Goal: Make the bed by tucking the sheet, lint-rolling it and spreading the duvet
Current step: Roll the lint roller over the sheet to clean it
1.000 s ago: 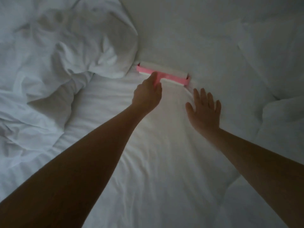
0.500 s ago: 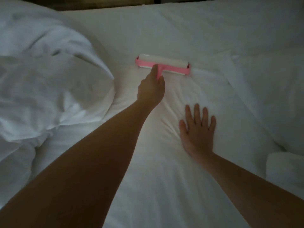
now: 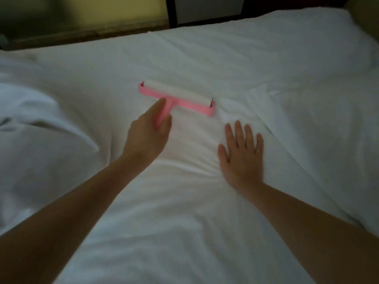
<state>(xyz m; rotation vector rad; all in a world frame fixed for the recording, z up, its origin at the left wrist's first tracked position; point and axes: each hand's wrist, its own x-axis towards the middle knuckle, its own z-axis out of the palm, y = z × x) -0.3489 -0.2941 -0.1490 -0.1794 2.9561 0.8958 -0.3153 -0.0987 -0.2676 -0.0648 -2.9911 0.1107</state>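
A pink lint roller [image 3: 178, 98] with a wide white roll lies across the white sheet [image 3: 184, 222] in the middle of the bed. My left hand [image 3: 148, 136] grips its short pink handle, fingers curled round it. My right hand [image 3: 242, 154] lies flat on the sheet just right of the roller and nearer to me, fingers straight and slightly spread. Creases fan out in the sheet around that palm. The bunched white duvet [image 3: 37, 144] is heaped at the left.
A fold of white bedding [image 3: 320, 140] runs diagonally down the right side. The bed's far edge meets a dark frame [image 3: 172, 13] and a yellowish wall [image 3: 102, 11] at the top.
The view has tilted up, showing the bed's far edge and wall. The roller has moved farther from the duvet heap across the sheet, and my right hand stays flat beside it.
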